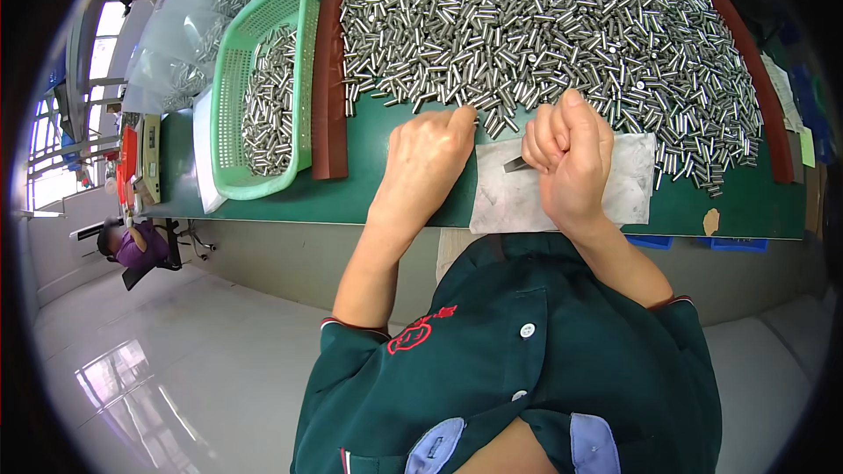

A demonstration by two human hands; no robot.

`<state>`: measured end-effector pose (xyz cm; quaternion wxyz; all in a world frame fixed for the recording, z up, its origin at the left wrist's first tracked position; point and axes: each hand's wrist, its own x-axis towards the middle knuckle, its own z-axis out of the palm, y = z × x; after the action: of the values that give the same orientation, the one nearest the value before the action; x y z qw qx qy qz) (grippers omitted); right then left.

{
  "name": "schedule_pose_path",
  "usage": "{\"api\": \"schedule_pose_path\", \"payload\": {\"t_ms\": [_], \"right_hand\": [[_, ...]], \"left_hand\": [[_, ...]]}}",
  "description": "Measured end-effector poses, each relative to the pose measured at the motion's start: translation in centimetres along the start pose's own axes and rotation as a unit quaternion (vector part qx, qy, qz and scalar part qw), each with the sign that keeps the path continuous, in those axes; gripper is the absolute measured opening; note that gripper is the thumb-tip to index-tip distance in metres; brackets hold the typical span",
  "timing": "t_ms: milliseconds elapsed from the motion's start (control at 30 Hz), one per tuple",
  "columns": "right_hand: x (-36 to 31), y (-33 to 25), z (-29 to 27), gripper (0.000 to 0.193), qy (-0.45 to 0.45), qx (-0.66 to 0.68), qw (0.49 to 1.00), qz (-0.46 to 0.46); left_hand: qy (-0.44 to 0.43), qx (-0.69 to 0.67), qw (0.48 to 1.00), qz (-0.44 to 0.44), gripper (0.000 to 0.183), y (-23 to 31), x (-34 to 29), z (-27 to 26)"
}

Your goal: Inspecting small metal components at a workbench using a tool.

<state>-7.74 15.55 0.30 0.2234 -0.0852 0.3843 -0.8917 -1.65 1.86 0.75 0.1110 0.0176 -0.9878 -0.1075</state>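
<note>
Short shiny metal pins [544, 26] lie in a wide heap on the green tabletop [373, 136]. At the heap's front edge is my left hand [426, 158], closed, back upward, thumb and forefinger pressed together beside the nearest pins. Whatever it pinches is hidden. My right hand [575, 158] is curled closed above a smudged white cloth [628, 180], with its thumb side up. From its fingers, toward the left, sticks a flat grey metal piece [515, 165]; the rest of this piece is covered by the hand.
A green plastic basket [303, 114] partly filled with pins stands left, beside a dark red edge strip [330, 88]. Another strip [746, 53] borders the heap's right. Clear bags [189, 22] of pins and a scale [147, 158] are farther left. Two other people are in the background.
</note>
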Motion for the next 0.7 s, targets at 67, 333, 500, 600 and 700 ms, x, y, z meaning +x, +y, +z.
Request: {"api": "schedule_pose_path", "payload": {"t_ms": [67, 333, 500, 600, 700], "right_hand": [[-0.1, 0.0, 0.0, 0.036, -0.003, 0.001, 1.0, -0.002], [-0.1, -0.2, 0.2, 0.036, 0.01, 0.035, 0.999, 0.007], [0.0, -0.1, 0.2, 0.036, 0.008, 0.03, 1.0, 0.007], [0.0, -0.2, 0.2, 0.035, 0.001, 0.03, 1.0, 0.005], [-0.1, -0.1, 0.3, 0.035, -0.005, 0.036, 0.999, 0.001]], "left_hand": [[0.001, 0.027, 0.999, 0.02, 0.007, -0.4, 0.0, 0.2], [0.058, -0.137, 0.989, 0.006, 0.01, -0.9, 0.4, 0.4], [0.135, -0.327, 0.93, -0.101, 0.009, -0.4, -1.2, 0.9], [0.184, -0.4, 0.893, -0.094, 0.007, -0.7, -1.6, 0.8], [0.181, -0.434, 0.876, -0.113, 0.008, -0.9, -1.8, 0.3]]}}
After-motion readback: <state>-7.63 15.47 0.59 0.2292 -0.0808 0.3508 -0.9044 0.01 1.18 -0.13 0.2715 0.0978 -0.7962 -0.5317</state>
